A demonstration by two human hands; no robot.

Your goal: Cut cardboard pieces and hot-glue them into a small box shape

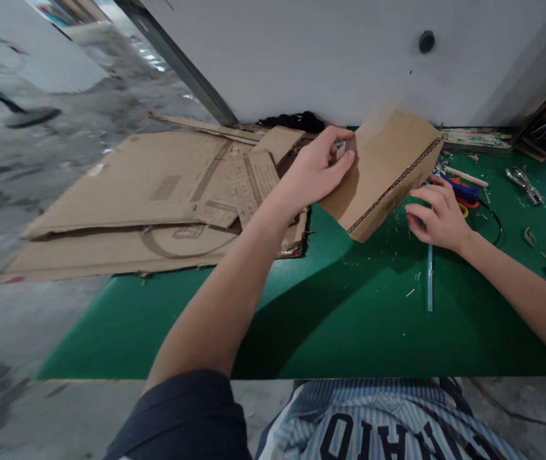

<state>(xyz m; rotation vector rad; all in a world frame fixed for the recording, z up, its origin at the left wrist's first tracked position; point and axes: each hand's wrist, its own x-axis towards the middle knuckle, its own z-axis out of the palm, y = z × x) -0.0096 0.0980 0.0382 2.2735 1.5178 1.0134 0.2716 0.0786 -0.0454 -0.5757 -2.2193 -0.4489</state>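
Observation:
A folded brown cardboard piece (388,166), box-like with a corrugated cut edge, is tilted above the green table. My left hand (323,163) grips its left side, thumb and forefinger on the near face; the other fingers are partly hidden. My right hand (438,214) is close to the piece's right side, fingers bent and apart, with nothing visible between them. Just below that hand lies a thin translucent bluish strip (429,278). Behind it are a blue-handled tool (462,190), a black cable and orange and yellow handle loops, partly covered by the hand.
Flattened cardboard sheets (158,179) are stacked on the left, overhanging the green table (350,332). A wooden stick (467,176), a clear-and-metal object (523,185) and scattered shavings lie at the right. A white wall (325,57) rises behind, with a dark cloth (295,121) at its foot.

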